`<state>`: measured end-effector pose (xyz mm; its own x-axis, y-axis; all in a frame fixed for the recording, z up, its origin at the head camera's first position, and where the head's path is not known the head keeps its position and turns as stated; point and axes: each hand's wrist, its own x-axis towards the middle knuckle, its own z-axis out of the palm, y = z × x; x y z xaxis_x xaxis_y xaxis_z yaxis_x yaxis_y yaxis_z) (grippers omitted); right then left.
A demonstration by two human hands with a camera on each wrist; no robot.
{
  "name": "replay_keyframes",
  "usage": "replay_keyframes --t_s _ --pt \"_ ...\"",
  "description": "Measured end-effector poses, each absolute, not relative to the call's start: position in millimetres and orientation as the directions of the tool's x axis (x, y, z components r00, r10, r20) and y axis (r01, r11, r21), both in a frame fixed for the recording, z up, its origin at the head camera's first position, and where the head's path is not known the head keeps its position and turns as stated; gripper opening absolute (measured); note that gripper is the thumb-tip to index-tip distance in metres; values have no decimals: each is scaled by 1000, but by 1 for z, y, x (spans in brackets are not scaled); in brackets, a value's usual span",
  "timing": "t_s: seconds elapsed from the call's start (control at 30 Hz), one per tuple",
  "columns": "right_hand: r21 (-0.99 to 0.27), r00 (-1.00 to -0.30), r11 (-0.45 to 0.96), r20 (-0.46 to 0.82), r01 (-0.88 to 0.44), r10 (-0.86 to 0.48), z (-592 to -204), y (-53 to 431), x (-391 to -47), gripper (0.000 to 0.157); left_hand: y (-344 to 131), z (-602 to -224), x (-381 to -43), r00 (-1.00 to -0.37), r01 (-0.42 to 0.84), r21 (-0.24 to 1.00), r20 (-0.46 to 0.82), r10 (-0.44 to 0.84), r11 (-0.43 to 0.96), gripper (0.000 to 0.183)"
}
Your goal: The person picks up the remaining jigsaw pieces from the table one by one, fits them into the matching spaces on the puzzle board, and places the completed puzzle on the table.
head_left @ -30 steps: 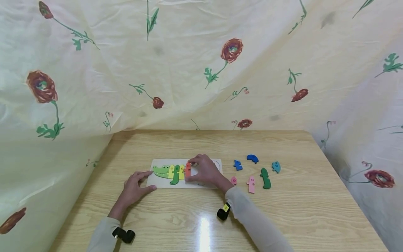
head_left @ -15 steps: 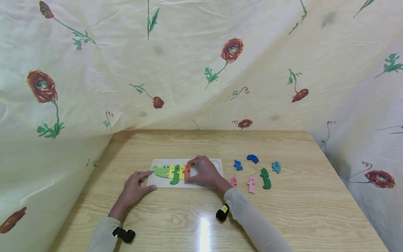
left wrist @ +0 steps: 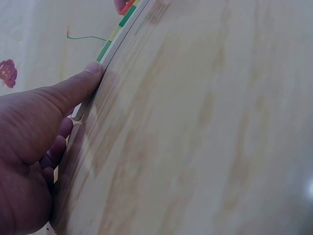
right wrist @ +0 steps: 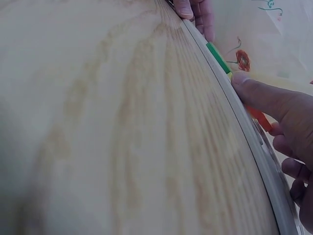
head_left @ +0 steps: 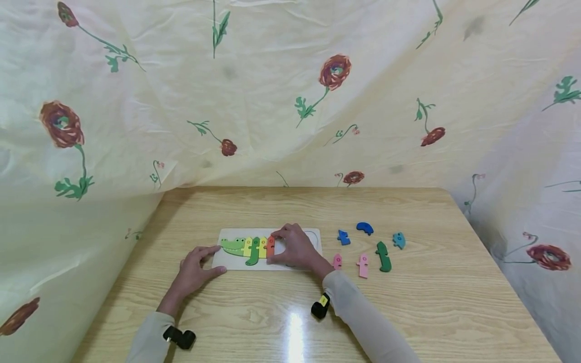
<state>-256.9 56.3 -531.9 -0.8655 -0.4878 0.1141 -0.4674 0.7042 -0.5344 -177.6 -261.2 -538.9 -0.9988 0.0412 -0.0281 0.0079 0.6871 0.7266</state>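
Note:
A white crocodile puzzle board (head_left: 231, 266) lies on the table. In it sit a light green head piece (head_left: 232, 245), a green leg piece (head_left: 253, 252) and yellow pieces beside it. My right hand (head_left: 297, 248) pinches an orange puzzle piece (head_left: 271, 246) between thumb and fingers, at the right end of the row. In the right wrist view that orange piece (right wrist: 259, 117) looks slightly tilted above the board. My left hand (head_left: 196, 272) holds the board's left end, its thumb (left wrist: 88, 76) against the near edge. The board's right part is partly hidden by my right hand.
Loose pieces lie right of the board: two blue ones (head_left: 343, 237) (head_left: 365, 228), a teal one (head_left: 399, 240), a dark green leg (head_left: 383, 257) and two pink ones (head_left: 363, 265) (head_left: 337, 261). Flowered cloth (head_left: 272, 101) hangs behind the wooden table (head_left: 245, 322).
My right hand has shifted very slightly, and the orange piece sits a touch lower against the yellow one. The left hand stays in place on the board.

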Motion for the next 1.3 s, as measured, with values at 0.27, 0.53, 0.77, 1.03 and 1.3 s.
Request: replay_keyframes --t_s 0.27,0.53,0.77,1.03,1.3 --pt "-542 -862 701 93 -464 -499 -532 57 -258 77 -261 -539 -178 -999 12 724 -28 47 690 72" --pt "-544 -868 714 54 -440 -494 -529 57 -258 75 -261 -539 -179 -998 7 726 -35 46 688 72" --pt "-542 -867 716 49 -439 -495 -529 58 -258 79 -260 -539 -179 -998 -5 728 -47 42 686 73" --pt "-592 -861 674 69 -442 -504 -527 62 -259 74 -260 -539 -178 -998 -20 724 -59 33 689 73" --pt "-661 -842 583 143 -472 -520 -511 74 -256 65 -260 -538 -177 -998 -20 724 -55 29 689 72"
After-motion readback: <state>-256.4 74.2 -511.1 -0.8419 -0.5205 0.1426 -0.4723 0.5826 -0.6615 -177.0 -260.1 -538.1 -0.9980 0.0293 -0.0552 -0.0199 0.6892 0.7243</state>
